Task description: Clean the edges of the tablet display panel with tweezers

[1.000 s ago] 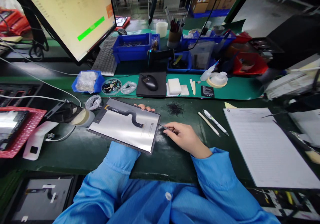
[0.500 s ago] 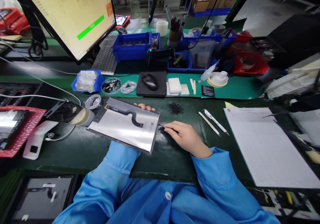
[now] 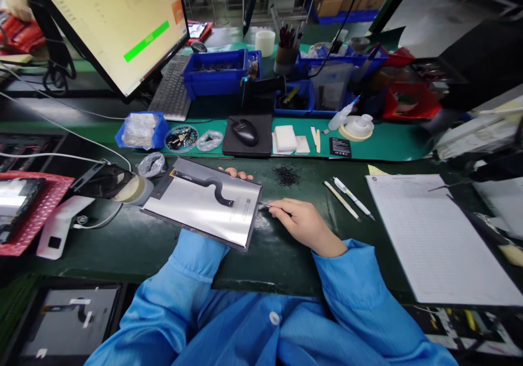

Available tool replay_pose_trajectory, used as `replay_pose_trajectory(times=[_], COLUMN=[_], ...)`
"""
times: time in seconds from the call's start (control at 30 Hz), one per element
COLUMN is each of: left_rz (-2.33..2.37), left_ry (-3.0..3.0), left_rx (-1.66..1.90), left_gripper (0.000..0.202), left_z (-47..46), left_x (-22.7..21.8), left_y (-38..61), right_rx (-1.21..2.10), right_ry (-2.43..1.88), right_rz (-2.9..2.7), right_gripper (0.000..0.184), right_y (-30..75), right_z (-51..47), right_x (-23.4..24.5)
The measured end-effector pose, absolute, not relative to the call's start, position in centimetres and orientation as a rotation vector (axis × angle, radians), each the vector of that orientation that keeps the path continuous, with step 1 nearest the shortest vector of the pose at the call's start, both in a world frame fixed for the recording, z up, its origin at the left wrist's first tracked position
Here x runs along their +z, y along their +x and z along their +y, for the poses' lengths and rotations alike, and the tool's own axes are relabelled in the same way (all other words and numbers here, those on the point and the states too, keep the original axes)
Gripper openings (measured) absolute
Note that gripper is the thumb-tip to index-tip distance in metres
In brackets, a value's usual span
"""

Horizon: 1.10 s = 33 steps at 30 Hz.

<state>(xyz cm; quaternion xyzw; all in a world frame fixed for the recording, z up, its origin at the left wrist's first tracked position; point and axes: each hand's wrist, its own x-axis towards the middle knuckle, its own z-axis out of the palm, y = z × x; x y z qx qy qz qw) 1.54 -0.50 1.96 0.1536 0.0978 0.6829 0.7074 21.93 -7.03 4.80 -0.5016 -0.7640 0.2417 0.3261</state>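
Note:
A tablet display panel (image 3: 204,213) with a silvery back and a black flex cable (image 3: 218,189) is held tilted above the bench. My left hand (image 3: 236,174) grips it from underneath; only the fingertips show, over its far edge. In a pinch, my right hand (image 3: 302,224) holds thin metal tweezers (image 3: 263,205), whose tip meets the panel's right edge. Just beyond the panel lies a small heap of black shreds (image 3: 286,176). A white pen (image 3: 353,198) and a pale thin stick (image 3: 342,201) rest to the right of my right hand.
A lined paper sheet (image 3: 441,235) covers the right side. Along the back are a black mouse (image 3: 245,133), blue bins (image 3: 216,77) and a monitor (image 3: 118,23). At left lie a white plastic piece (image 3: 61,230) and pink bubble wrap (image 3: 53,191). Another panel (image 3: 69,322) sits at lower left.
Almost nothing differs. Both hands, the panel and the tweezers keep their places, and the view has shifted very slightly.

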Motion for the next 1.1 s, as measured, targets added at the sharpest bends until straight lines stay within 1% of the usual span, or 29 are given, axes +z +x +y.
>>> replay_pose_trajectory(times=[0.13, 0.27, 0.37, 0.53, 0.67, 0.83, 0.93, 1.03, 1.1], left_rz=[0.166, 0.097, 0.063, 0.174, 0.234, 0.229, 0.231, 0.234, 0.264], left_ry=[0.363, 0.39, 0.387, 0.375, 0.362, 0.393, 0.4, 0.396, 0.389], left_rx=[1.502, 1.468, 1.475, 1.503, 1.512, 1.53, 1.536, 1.536, 1.537], left_gripper=[0.048, 0.042, 0.038, 0.041, 0.046, 0.043, 0.042, 0.042, 0.04], left_z=[-0.4, -0.1, 0.0, -0.4, -0.4, -0.3, -0.2, -0.2, -0.2], left_x=[1.5, 0.9, 0.8, 1.6, 1.8, 1.4, 1.4, 1.3, 1.3], left_y=[1.5, 1.3, 1.3, 1.5, 1.6, 1.5, 1.5, 1.6, 1.7], right_rx=[0.662, 0.584, 0.619, 0.623, 0.563, 0.627, 0.586, 0.526, 0.544], right_ry=[-1.327, -1.271, -1.297, -1.318, -1.24, -1.297, -1.288, -1.228, -1.203], right_rz=[-1.936, -2.023, -2.005, -1.973, -2.055, -1.99, -2.01, -2.066, -2.07], right_gripper=[0.018, 0.022, 0.023, 0.018, 0.024, 0.019, 0.017, 0.023, 0.025], right_y=[21.8, 21.8, 21.9, 21.8, 22.0, 21.8, 21.8, 21.9, 21.9], right_z=[-7.1, -7.0, -7.0, -7.1, -7.0, -7.2, -7.2, -7.1, -7.0], right_x=[4.7, 5.0, 5.0, 4.7, 4.9, 4.7, 4.6, 4.6, 4.6])
